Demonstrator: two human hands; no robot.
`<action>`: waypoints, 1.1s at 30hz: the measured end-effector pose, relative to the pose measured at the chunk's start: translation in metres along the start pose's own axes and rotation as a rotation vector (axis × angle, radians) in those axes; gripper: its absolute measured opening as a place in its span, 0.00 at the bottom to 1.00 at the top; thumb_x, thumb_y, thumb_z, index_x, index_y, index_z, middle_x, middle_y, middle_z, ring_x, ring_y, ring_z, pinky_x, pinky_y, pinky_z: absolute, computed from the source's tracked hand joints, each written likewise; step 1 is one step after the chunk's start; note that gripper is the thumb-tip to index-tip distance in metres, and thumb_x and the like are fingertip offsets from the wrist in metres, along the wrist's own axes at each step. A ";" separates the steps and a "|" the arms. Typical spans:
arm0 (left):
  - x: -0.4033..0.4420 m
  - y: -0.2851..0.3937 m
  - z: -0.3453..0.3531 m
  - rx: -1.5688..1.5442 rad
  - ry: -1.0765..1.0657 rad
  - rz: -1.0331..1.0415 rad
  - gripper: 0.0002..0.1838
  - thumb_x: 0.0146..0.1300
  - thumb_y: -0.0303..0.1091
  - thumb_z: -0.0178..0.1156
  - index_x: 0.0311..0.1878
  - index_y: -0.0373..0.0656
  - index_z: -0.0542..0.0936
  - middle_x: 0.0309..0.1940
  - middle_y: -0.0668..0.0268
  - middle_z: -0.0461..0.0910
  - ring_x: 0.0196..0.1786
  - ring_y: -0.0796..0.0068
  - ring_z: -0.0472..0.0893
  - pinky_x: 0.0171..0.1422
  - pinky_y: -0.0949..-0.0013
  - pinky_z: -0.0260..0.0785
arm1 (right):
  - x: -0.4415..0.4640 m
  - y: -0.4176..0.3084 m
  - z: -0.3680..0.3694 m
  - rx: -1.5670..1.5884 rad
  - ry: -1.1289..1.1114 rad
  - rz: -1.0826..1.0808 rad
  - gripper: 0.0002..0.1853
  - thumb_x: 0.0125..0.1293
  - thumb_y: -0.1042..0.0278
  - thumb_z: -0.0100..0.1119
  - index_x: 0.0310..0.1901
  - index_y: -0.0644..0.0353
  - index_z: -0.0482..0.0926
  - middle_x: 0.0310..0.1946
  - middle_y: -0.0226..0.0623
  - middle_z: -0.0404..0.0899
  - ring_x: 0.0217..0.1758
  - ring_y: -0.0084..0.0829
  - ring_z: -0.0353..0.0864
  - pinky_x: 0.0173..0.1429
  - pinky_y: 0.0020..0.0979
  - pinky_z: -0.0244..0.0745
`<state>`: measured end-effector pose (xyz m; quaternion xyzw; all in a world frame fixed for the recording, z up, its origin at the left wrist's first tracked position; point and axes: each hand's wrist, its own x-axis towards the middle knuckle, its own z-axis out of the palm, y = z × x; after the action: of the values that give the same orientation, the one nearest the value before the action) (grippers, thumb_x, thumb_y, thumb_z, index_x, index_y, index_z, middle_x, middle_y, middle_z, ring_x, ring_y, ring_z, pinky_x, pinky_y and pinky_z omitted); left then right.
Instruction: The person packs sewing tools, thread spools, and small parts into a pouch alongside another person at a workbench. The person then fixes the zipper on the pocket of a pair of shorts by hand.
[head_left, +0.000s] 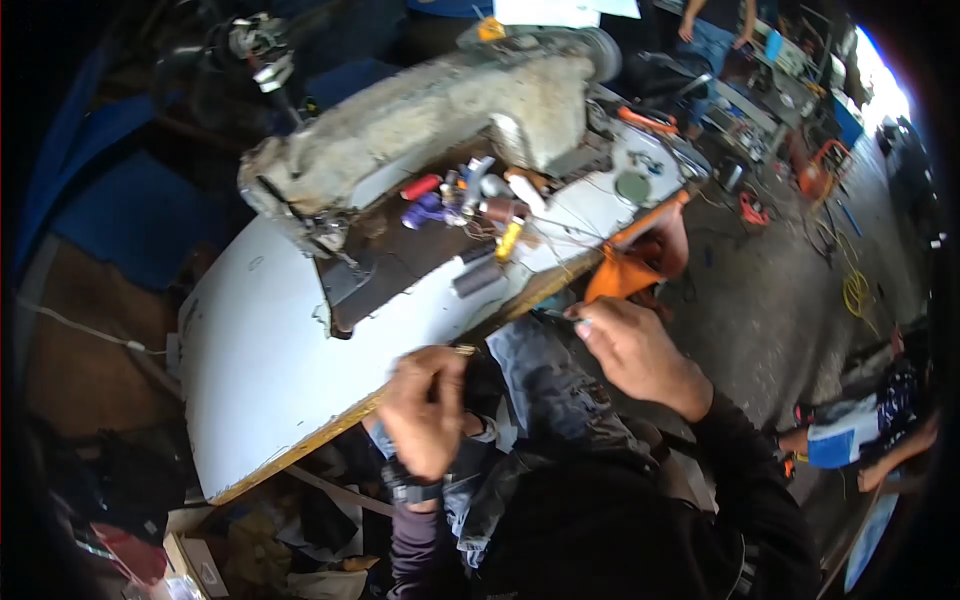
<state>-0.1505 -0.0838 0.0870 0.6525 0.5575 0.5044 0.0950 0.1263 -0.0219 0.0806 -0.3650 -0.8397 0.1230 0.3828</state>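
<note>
My left hand is over the front edge of the table, slightly blurred, its fingers curled together. A small yellowish piece shows at its fingertips, too small to name. To the right, above my lap, my right hand is closed in a pinch; what it holds is too small and dark to make out. Beyond both hands stands a worn sewing machine on a white tabletop. Thread spools lie under its arm, among them a red spool, a purple spool, a yellow spool and a grey spool.
An orange cloth hangs at the table's right end. Near that corner are a round green lid and an orange-handled tool. A yellow cord lies on the floor at right. Other people stand at upper right and lower right.
</note>
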 end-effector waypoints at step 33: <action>0.138 -0.067 0.088 0.489 -0.204 0.191 0.49 0.67 0.67 0.65 0.77 0.34 0.68 0.76 0.41 0.68 0.78 0.37 0.67 0.81 0.39 0.58 | 0.086 0.074 0.008 0.019 0.188 0.019 0.10 0.69 0.73 0.66 0.50 0.64 0.83 0.45 0.45 0.85 0.49 0.50 0.83 0.55 0.47 0.79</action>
<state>-0.1435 0.0926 0.0751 0.7530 0.5862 0.2934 -0.0578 0.1209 0.0918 0.0867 -0.3790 -0.7953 0.0998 0.4624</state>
